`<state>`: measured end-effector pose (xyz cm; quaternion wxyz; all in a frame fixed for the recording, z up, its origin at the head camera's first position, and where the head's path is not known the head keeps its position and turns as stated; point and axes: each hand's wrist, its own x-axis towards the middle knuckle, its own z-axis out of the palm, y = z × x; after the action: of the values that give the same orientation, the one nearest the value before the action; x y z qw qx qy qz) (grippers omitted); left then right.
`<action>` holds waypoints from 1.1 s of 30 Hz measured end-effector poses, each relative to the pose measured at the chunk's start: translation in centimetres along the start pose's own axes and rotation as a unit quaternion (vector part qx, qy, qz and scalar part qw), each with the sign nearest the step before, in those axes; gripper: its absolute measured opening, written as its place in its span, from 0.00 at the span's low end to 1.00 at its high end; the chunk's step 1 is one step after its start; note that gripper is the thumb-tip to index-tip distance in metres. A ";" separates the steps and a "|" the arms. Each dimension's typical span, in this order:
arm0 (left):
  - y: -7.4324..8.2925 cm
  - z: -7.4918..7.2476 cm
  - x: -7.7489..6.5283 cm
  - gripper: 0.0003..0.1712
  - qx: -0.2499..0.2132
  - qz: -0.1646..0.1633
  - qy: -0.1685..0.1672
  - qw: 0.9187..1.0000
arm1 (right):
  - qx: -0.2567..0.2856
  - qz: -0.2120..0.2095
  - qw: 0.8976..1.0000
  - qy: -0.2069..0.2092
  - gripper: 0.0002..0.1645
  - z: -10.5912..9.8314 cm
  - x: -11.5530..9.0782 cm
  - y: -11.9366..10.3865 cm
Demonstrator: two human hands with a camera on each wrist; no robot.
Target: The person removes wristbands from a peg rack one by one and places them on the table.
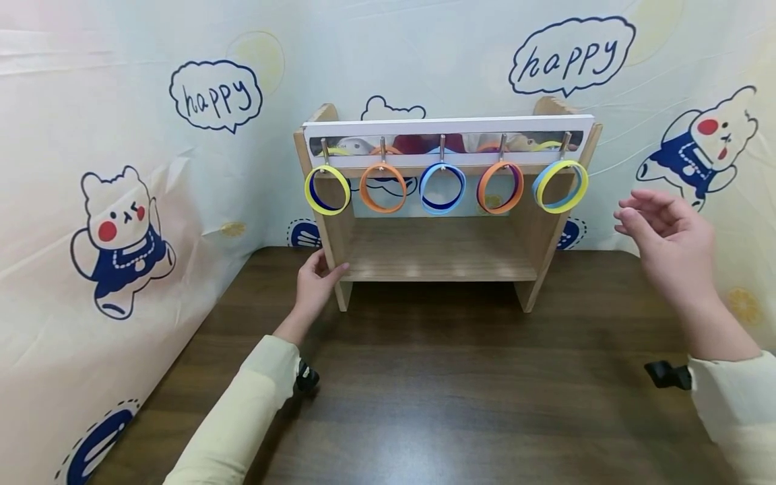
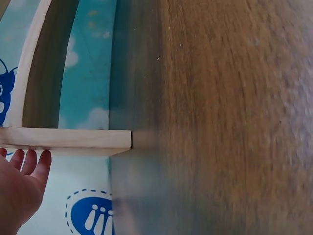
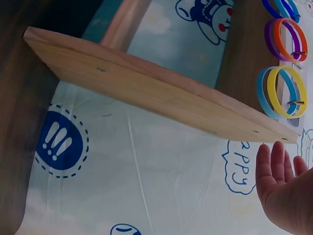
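Observation:
A small wooden rack (image 1: 442, 269) stands on the table, with a white-framed front bar (image 1: 448, 124) across its top. From the bar's metal hooks hang several wristbands: a yellow one (image 1: 308, 191) at the left end, orange and blue ones (image 1: 423, 191) between, and yellow with light blue (image 1: 583, 185) at the right end. My left hand (image 1: 314, 286) grips the lower part of the rack's left side panel, thumb over the front edge. In the left wrist view its fingertips (image 2: 45, 159) meet the panel's outer face. My right hand (image 1: 679, 242) is raised in the air right of the rack, fingers loosely bent, holding nothing.
The dark wooden table (image 1: 424, 397) stretches in front of the rack. Behind and to the sides hangs a printed cloth (image 1: 394, 40) with bears and "happy" bubbles. Black straps show at both sleeves.

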<state>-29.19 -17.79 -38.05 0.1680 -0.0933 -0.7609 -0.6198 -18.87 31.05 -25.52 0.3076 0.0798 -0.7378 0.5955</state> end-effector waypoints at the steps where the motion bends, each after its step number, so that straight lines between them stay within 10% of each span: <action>1: -0.1 0.1 0.0 0.29 -0.003 -0.001 0.004 1.000 | 0.022 0.006 1.000 0.000 0.20 0.1 0.1 -0.1; 9: -3.3 0.2 1.0 0.30 -0.003 -0.003 0.029 1.000 | 0.040 0.046 0.998 -0.016 0.19 0.9 1.1 -0.3; 22: -4.2 0.3 0.9 0.29 -0.026 0.003 0.023 0.999 | 0.150 0.096 0.983 -0.043 0.22 3.0 2.5 0.2; 33: -1.3 0.5 -0.1 0.28 -0.032 0.006 0.008 0.999 | 0.179 0.110 0.977 -0.036 0.21 4.1 3.1 0.5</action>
<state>-29.60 -17.56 -39.37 0.1744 -0.0987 -0.7385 -0.6438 -23.04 28.14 -24.71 0.1947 0.0734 -0.6337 0.7451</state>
